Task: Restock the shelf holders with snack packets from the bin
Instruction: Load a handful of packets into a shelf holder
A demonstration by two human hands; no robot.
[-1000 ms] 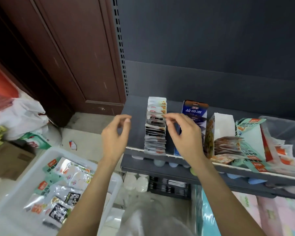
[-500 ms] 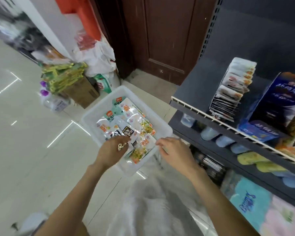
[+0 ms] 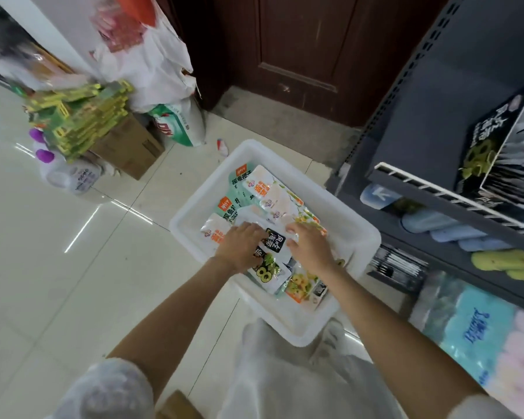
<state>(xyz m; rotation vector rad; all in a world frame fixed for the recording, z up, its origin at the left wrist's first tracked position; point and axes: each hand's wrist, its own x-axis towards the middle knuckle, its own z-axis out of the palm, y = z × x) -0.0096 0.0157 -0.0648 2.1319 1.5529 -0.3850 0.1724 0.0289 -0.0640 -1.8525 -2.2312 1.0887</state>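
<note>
White plastic bin [image 3: 357, 237] on the floor beneath my hands, filled with snack packets [image 3: 263, 192]. My left hand [image 3: 242, 246] and right hand [image 3: 310, 247], slightly apart, press on a black-labelled packet [image 3: 275, 241] between them; whether either grips it I cannot tell. Shelf [image 3: 454, 201] stands right of my hands.

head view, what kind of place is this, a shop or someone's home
Most likely a small shop, mid-restock. A dark metal retail shelf with a wire front rail holds display boxes of packets, wrapped tissue packs sit lower down, and a white bin of snack packets stands on the tiled floor.
</note>
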